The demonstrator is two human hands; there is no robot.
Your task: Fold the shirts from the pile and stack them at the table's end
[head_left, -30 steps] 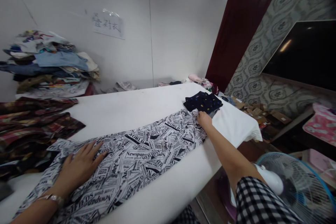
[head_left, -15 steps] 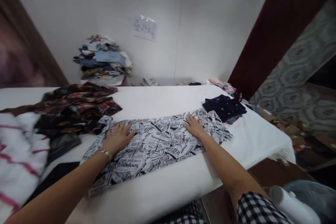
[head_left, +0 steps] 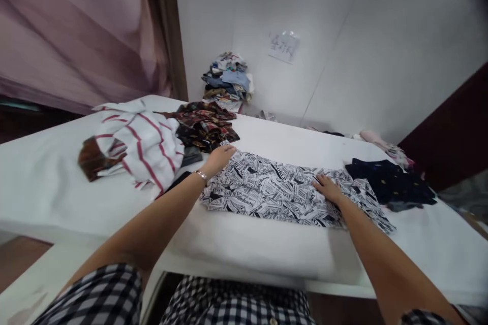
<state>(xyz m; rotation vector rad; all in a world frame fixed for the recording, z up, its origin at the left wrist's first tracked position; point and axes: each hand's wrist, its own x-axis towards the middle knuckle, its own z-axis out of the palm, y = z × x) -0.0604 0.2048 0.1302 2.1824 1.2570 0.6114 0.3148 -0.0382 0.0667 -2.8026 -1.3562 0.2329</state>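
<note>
A black-and-white newspaper-print shirt [head_left: 274, 190] lies folded lengthwise across the white table. At its far left corner, my left hand [head_left: 219, 160] has its fingers closed on the cloth, though the fingertips are partly hidden. My right hand [head_left: 328, 188] rests palm down near the shirt's right end, fingers extended and holding nothing. Just beyond the left hand is a heap of dark plaid clothes [head_left: 206, 121]. Close to the shirt's right end lies a dark navy garment with small yellow spots [head_left: 389, 180].
A white cloth with red stripes [head_left: 143, 137] lies bunched on the left of the table [head_left: 49, 177]. Behind the table, a tall pile of clothes [head_left: 229, 78] stands against the wall, below a paper sign [head_left: 284, 46]. A pink curtain [head_left: 84, 25] hangs at the left.
The view has swung left, showing more of the curtain and striped cloth. My left hand has gone from lying spread on the shirt to closing at its far left corner. The right hand stays flat.
</note>
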